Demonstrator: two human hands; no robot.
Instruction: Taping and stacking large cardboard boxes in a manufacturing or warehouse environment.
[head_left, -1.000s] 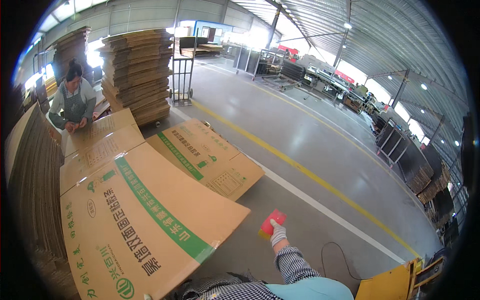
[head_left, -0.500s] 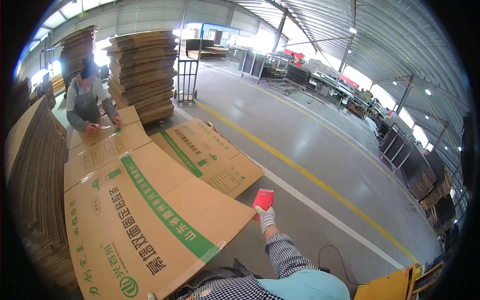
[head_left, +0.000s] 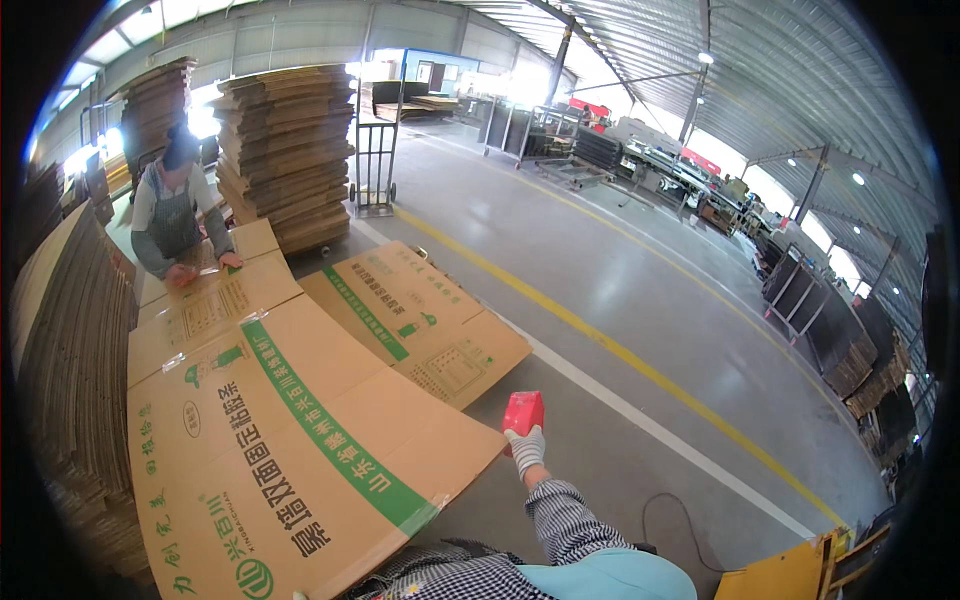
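My right hand [head_left: 526,452], in a white-and-grey striped glove, is closed round a red block-shaped hand tool [head_left: 523,411]; its exact kind does not show. It is just off the right corner of a large flattened cardboard box [head_left: 330,430] with a green band and dark print. The cardboard slopes away in front of me, with shiny clear tape along some edges. At the bottom edge, only a pale sliver beside the cardboard may be my left hand [head_left: 300,596]; its fingers are hidden. Across the sheet, a co-worker [head_left: 180,215] has both hands on its far end.
A second printed cardboard sheet [head_left: 420,320] lies behind the first. Tall cardboard stacks [head_left: 285,160] stand at the left and back, near a hand trolley [head_left: 375,165]. A yellow metal frame [head_left: 780,568] and a dark cable [head_left: 680,505] are at lower right.
My right hand has shifted slightly left and down with the red tool, whose angle has turned. The co-worker's hands have moved slightly down along the far end of the cardboard.
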